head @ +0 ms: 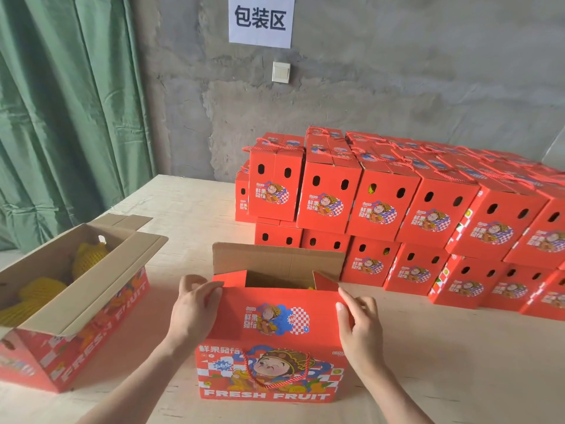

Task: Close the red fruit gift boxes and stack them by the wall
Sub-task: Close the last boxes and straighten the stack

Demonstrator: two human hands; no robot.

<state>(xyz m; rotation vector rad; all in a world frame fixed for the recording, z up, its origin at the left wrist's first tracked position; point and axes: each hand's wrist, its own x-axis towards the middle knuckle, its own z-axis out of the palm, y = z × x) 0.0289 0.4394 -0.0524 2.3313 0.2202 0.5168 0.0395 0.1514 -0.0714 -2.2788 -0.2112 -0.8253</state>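
Closing red box (269,377) at 6 o'clock on worktop (458,362): left hand (195,307), right hand (359,316) pinch near flap (275,301) corners. Next, likely: far flap (275,260) down, tuck, move to stack (397,209) at 2 o'clock.

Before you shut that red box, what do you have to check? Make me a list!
1. Both hands on the near flap: ok, the left hand and right hand hold its edges.
2. Side flaps folded inward: ok.
3. Far flap down: not ok, it stands upright.
4. Fruit below the rim: cannot tell, mostly hidden.
5. Rope handle out of the way: ok, it hangs on the box front.
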